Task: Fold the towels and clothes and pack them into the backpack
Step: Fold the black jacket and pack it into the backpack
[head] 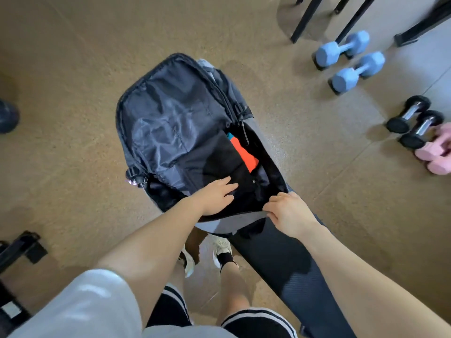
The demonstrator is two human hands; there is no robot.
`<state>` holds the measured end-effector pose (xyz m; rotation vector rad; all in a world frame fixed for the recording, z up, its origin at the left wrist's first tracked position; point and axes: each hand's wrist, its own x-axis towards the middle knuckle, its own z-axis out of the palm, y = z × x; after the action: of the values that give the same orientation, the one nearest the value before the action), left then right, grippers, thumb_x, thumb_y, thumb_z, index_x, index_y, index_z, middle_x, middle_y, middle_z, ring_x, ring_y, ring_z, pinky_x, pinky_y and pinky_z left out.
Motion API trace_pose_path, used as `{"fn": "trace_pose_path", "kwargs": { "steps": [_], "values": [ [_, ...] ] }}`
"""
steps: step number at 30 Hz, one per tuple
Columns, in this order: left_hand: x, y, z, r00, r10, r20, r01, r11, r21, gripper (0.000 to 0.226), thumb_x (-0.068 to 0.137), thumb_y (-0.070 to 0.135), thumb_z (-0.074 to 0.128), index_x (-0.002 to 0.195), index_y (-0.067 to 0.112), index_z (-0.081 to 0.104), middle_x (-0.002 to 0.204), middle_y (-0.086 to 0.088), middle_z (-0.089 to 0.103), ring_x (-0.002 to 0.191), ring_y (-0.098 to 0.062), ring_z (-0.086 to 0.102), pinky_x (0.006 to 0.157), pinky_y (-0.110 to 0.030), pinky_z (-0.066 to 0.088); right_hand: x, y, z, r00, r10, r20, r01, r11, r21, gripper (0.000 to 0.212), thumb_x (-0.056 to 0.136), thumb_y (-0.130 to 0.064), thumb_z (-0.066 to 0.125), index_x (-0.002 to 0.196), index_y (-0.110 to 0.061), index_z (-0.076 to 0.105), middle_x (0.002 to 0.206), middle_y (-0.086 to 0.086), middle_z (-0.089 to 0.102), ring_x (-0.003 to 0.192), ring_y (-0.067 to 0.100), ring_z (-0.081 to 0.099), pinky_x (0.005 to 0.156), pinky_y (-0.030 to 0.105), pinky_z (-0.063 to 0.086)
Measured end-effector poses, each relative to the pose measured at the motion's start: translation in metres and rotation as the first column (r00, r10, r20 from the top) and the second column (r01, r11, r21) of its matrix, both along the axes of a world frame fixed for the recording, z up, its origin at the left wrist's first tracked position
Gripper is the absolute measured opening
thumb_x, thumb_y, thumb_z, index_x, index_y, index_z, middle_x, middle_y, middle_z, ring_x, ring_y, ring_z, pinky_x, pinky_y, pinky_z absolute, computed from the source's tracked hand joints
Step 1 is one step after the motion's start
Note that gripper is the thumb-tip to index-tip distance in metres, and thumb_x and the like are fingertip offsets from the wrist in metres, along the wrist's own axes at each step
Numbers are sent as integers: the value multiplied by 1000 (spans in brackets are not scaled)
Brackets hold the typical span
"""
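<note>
A dark backpack (170, 113) lies unzipped on the tan floor, its flap thrown back toward the far side. Inside the main compartment lies a black folded garment (219, 162), with an orange and teal piece (246, 152) tucked beside it on the right. My left hand (216, 195) rests flat on the black garment with fingers straight. My right hand (289, 211) pinches the near grey rim of the backpack (234, 222) and holds the opening apart.
A dark exercise mat (280, 264) runs from under the backpack toward me on the right. Blue dumbbells (349, 62), black dumbbells (412, 120) and pink ones (436, 152) sit at right. Black furniture legs (307, 18) stand at the back, dark equipment (17, 250) at left.
</note>
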<state>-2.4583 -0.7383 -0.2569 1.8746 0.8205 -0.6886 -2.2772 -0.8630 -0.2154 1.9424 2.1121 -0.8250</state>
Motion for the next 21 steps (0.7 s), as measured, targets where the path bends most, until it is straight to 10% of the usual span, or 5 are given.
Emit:
{"fn": "trace_pose_path", "kwargs": {
  "steps": [3, 15, 21],
  "values": [
    [-11, 17, 13, 989, 59, 136, -73, 992, 102, 48, 96, 19, 41, 144, 20, 30, 153, -1, 22, 141, -18, 19, 115, -30, 17, -15, 21, 6, 1000, -15, -10, 14, 993, -116, 17, 87, -24, 56, 91, -14, 69, 86, 5, 63, 87, 26, 59, 71, 29, 31],
    [-141, 218, -6, 760, 557, 335, -649, 628, 429, 39, 90, 8, 47, 129, 10, 50, 130, -12, 49, 122, -27, 43, 104, -31, 29, -154, 239, 4, 825, -433, -364, 507, 851, 137, 17, 93, -22, 51, 92, -12, 65, 84, 1, 62, 80, 19, 55, 75, 36, 46],
    [-146, 262, -44, 574, 813, 99, -815, 556, 162, 55, 95, 28, 47, 143, 12, 27, 144, -13, 37, 130, -30, 39, 106, -36, 31, -168, 265, -9, 791, -519, -324, 577, 809, 111, 19, 93, -13, 46, 91, -9, 65, 90, 4, 66, 81, 24, 57, 76, 39, 46]
  ]
}}
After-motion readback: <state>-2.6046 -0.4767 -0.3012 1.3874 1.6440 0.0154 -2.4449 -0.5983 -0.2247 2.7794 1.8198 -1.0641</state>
